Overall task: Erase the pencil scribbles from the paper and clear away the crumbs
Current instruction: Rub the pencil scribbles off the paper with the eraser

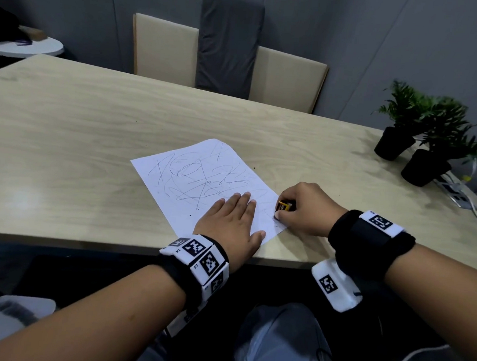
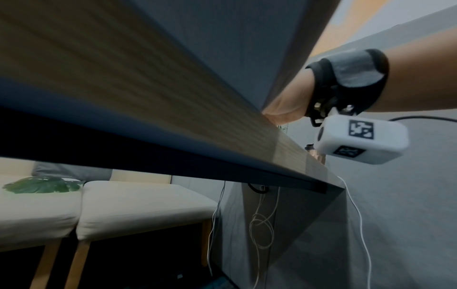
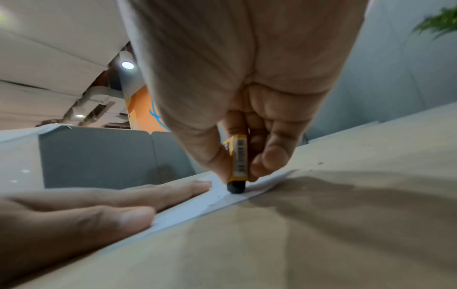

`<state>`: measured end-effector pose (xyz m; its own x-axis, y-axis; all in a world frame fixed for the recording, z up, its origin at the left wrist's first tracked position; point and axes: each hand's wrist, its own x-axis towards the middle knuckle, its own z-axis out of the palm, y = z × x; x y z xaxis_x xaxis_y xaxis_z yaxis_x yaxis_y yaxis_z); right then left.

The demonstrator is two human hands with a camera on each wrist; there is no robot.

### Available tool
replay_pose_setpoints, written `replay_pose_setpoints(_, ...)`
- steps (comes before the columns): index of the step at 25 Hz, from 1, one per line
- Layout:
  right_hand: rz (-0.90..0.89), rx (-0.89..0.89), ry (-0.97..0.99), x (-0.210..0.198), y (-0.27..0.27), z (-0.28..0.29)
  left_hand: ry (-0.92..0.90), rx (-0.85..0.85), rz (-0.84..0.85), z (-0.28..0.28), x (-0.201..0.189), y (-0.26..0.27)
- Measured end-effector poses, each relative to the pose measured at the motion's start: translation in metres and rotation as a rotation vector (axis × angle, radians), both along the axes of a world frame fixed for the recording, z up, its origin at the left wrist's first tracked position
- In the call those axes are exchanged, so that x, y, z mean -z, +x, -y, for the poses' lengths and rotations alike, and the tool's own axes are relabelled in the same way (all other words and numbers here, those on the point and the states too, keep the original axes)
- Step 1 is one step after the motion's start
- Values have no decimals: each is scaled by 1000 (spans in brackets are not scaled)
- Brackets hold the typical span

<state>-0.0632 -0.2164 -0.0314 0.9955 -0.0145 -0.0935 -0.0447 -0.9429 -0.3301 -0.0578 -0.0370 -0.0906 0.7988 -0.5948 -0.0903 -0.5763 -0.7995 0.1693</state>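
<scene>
Light wood table, grey walls

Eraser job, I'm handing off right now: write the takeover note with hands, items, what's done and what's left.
Left hand: flat, pressing the paper down near its near edge.
Right hand: fingers pinch the eraser, upright, its dark tip on the paper's near right corner.
Paper lies on the table, near its front edge.
Done: little or nothing; the scribbles cover most of the sheet.
Left: erase all the scribbles, then clear the crumbs. A few dark specks already lie on paper and table.
</scene>
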Motion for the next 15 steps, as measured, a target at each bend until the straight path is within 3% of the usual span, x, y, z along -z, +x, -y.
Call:
replay_pose_setpoints(5,-11,-78,26,4,-7,-21,0,-1,13,0,-1,1)
replay_pose_setpoints(10,14,32,48,1,3,-8,0,1,11,0,1,1)
replay_pose_setpoints(15,13,-61,49,10,-3,-23,-12,-4,25,0,3,1)
